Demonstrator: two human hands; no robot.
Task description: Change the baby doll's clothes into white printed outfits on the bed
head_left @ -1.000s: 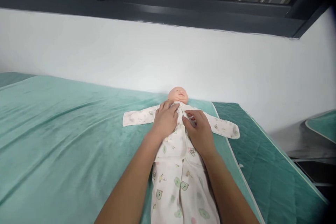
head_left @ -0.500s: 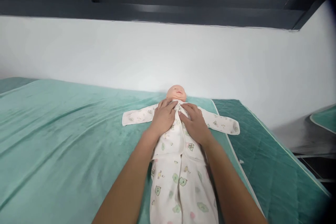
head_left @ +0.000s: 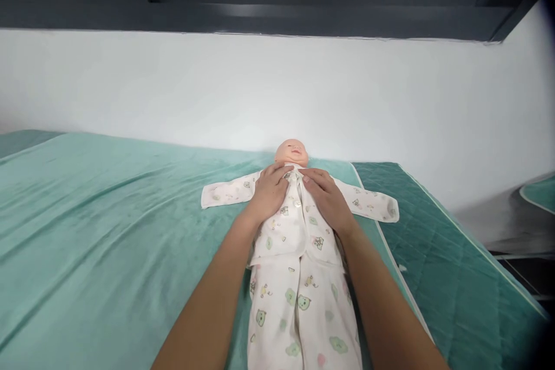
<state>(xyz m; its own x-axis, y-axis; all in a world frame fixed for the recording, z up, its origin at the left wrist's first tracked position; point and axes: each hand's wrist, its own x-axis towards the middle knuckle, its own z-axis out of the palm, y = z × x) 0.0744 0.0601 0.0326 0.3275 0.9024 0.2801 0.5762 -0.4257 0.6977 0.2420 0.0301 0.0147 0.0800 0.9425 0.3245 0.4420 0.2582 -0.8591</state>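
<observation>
A baby doll (head_left: 292, 152) lies face up, its head near the wall, dressed in a white printed top (head_left: 284, 237) with both sleeves spread sideways. White printed trousers (head_left: 281, 312) cover its lower body. My left hand (head_left: 272, 191) rests on the chest at the left of the front opening, fingertips near the collar. On the other side of the opening lies my right hand (head_left: 326, 195), its fingers extended over the cloth by the neck. A button shows between the hands. Neither hand visibly grips anything.
A light green sheet (head_left: 108, 231) with folds covers the bed, beside a darker quilted mat (head_left: 451, 260) at the right. Behind are a white wall (head_left: 217, 92) and a dark window frame (head_left: 303, 11) with metal bars.
My right hand has shifted slightly right, away from the front opening, and its thumb lies closer to the fingers. The button between the hands is now uncovered. My left hand has barely moved.
</observation>
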